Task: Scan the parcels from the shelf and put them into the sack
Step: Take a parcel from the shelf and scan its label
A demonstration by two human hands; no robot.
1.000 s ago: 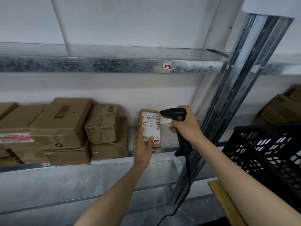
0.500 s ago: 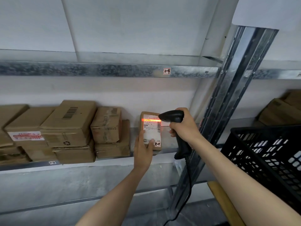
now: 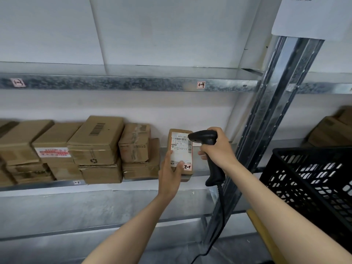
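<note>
One parcel [image 3: 181, 147] (at shelf [image 3: 133, 185] edge) in left hand [image 3: 170, 175]; right hand [image 3: 219, 151] grips scanner [image 3: 204, 137].

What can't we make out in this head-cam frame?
Head view only.
- sack: not in frame at all.
- parcel label: print too small to read; the scanner covers its top right corner, the left hand its lower left.
- scanner trigger: hidden under the right hand.
- black crate: inside hidden by its own wall, cut off at the right edge.
- boxes far left: blurred, cut off by the left edge.
</note>
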